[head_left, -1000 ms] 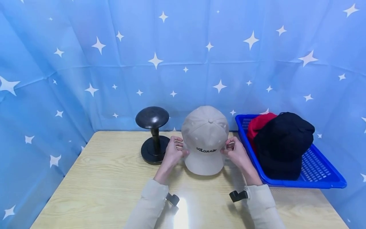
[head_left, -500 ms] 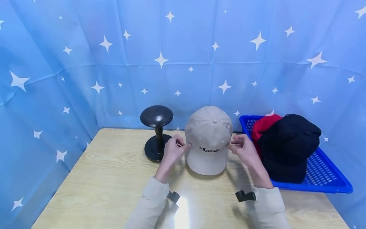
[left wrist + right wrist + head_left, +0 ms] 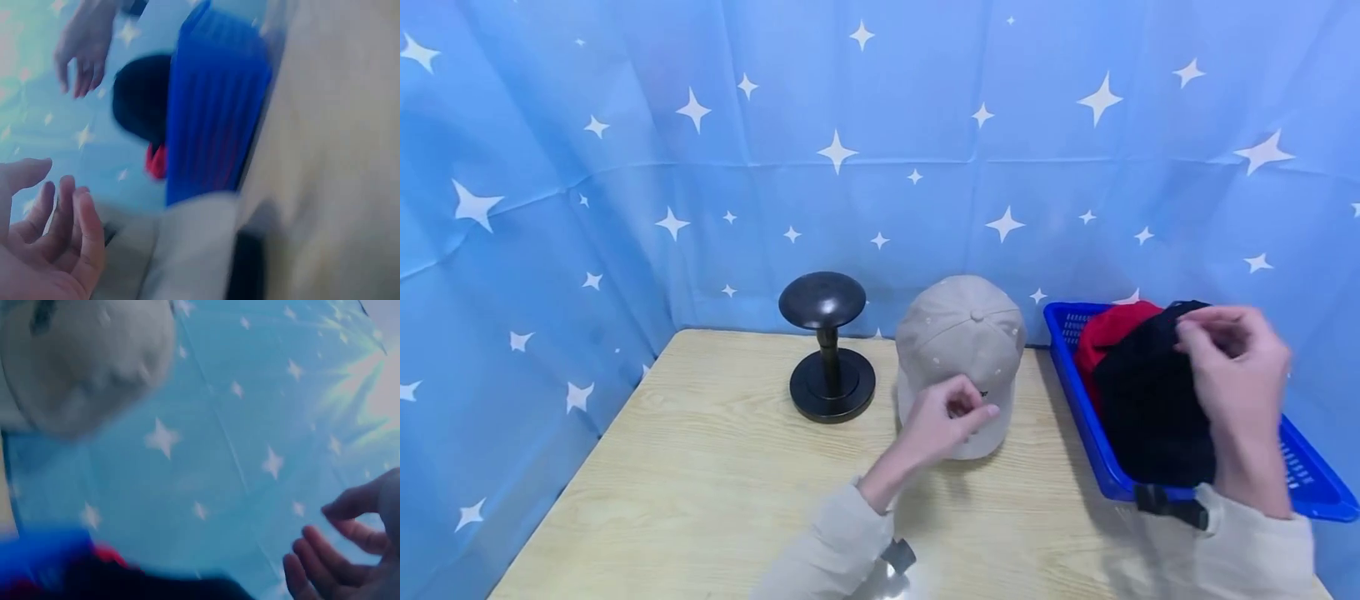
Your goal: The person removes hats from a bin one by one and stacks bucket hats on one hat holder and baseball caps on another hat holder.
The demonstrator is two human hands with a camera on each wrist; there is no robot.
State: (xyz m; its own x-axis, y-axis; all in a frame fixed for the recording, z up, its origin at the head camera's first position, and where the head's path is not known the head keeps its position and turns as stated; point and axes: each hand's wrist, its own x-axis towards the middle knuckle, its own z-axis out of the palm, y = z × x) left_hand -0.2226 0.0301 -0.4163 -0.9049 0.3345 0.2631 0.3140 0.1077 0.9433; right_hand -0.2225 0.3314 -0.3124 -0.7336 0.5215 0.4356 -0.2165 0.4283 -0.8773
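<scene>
A beige baseball cap (image 3: 962,333) stands upright near the back of the table, brim toward me, its lettering mostly covered. My left hand (image 3: 942,421) hovers in front of it with loosely bent fingers and nothing in them, as the left wrist view also shows. Over the blue basket (image 3: 1086,442) at the right, my right hand (image 3: 1243,375) hangs above a black cap (image 3: 1150,408), holding nothing, its fingers relaxed in the right wrist view. Part of a red cap (image 3: 1112,329) shows behind the black one.
A black cap stand (image 3: 822,300) with a round top and a wide base stands left of the beige cap. A blue star-patterned curtain (image 3: 760,192) hangs behind the wooden table (image 3: 715,467).
Both hands have let go of the beige cap's sides. The right hand has moved right, over the basket; the left has shifted right, in front of the cap. The view has turned slightly left.
</scene>
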